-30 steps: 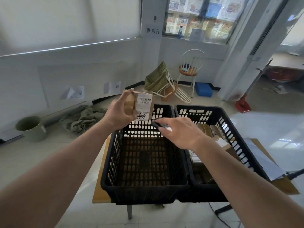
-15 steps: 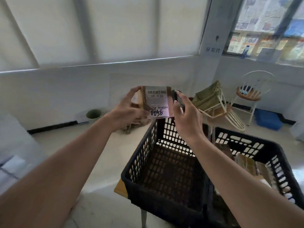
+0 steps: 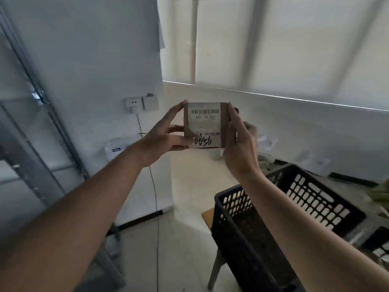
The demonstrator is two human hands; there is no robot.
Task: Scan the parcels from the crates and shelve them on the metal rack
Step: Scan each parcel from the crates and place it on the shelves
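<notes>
The parcel (image 3: 205, 125), a small brown cardboard box, is held at chest height with its label facing the camera, above and to the left of the black crate (image 3: 248, 234). The left hand (image 3: 162, 140) grips the parcel's left edge, fingers at the top corner and thumb pressed across the lower label. The right hand (image 3: 240, 144) clamps the right edge with curled fingers; a small dark object shows at its fingertips, too hidden to identify.

Change from one second ago: the parcel was then held directly over the crate by the left hand alone, while the right hand carried a dark device separately. The view has since swung left, away from the crate, and both hands now meet on the parcel. A metal rack (image 3: 31, 114) has entered view, well to the left of the crate.

Meaning for the task: the parcel is out of the crate, and the turn toward the rack suggests the scan step is finished or nearly so. Shelving remains. The visible part of the crate interior appears empty.
</notes>
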